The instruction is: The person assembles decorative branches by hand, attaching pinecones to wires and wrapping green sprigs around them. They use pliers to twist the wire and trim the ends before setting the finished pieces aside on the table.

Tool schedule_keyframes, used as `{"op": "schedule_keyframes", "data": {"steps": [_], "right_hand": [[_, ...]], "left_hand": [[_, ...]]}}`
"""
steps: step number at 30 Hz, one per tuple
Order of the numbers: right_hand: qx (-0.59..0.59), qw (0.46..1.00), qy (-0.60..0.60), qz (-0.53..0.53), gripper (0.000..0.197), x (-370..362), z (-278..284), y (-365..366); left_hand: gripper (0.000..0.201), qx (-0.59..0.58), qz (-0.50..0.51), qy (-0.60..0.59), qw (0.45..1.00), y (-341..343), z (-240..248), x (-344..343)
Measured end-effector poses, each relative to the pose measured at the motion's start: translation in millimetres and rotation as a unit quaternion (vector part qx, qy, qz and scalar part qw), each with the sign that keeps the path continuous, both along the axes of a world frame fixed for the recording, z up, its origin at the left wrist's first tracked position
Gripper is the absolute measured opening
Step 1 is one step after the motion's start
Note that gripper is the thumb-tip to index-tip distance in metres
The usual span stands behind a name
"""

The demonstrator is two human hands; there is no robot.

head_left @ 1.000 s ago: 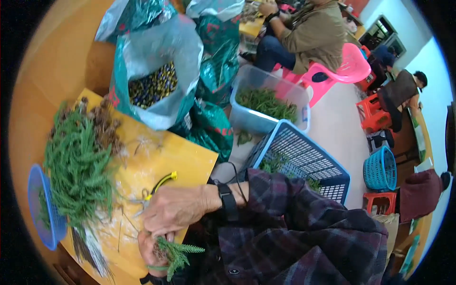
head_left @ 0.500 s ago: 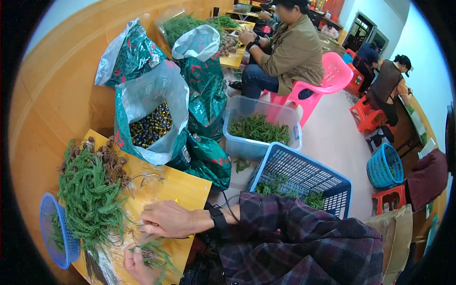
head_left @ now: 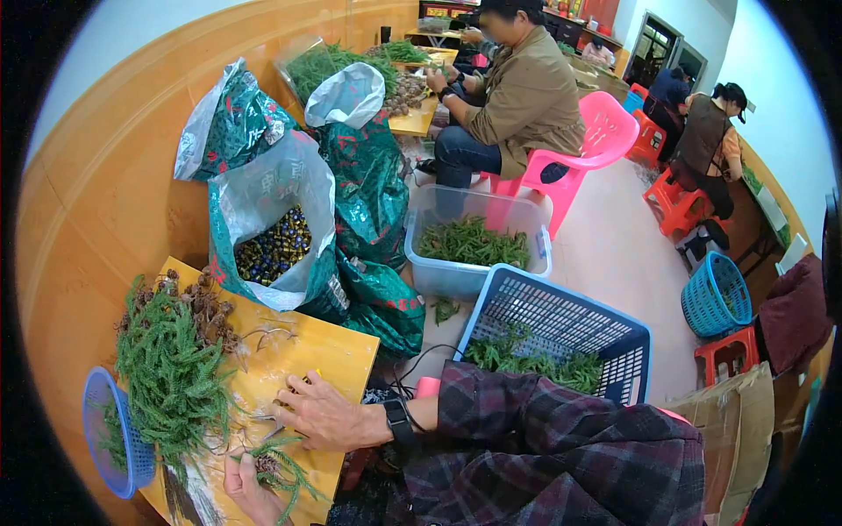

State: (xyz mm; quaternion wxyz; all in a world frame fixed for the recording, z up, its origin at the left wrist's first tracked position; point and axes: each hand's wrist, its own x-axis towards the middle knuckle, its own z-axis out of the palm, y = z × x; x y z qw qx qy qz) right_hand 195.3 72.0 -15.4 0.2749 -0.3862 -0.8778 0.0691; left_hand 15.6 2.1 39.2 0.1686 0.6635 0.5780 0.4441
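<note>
Left hand [head_left: 247, 492] pinches the green sprig [head_left: 296, 476] and pine cone [head_left: 266, 469] at 7 o'clock, right hand [head_left: 326, 414] arches at its 1 o'clock, grip hidden, can't tell; best pinch low, fronds clear of those fingers

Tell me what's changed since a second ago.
The right hand has moved forward, away from the left hand, over the yellow-handled pliers; its grip is unclear. The left hand still holds the green sprigs; the greenery heap stays on the table.
</note>
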Motion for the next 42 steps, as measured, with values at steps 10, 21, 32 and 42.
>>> {"op": "schedule_keyframes", "data": {"steps": [10,21,32,42], "right_hand": [[-0.048,0.997,-0.047,0.028,0.075,21,16,5],[-0.044,0.997,-0.037,0.046,0.090,25,15,13],[-0.085,0.989,-0.081,0.089,0.104,29,26,8],[-0.091,0.988,-0.094,0.088,0.099,25,25,7]], "left_hand": [[0.033,-0.213,0.107,-0.229,0.944,-3,2,5],[0.040,-0.206,0.124,-0.230,0.943,-2,1,5],[0.016,-0.116,0.066,-0.374,0.918,5,-21,1],[0.014,-0.136,0.050,-0.374,0.916,3,-3,5]]}}
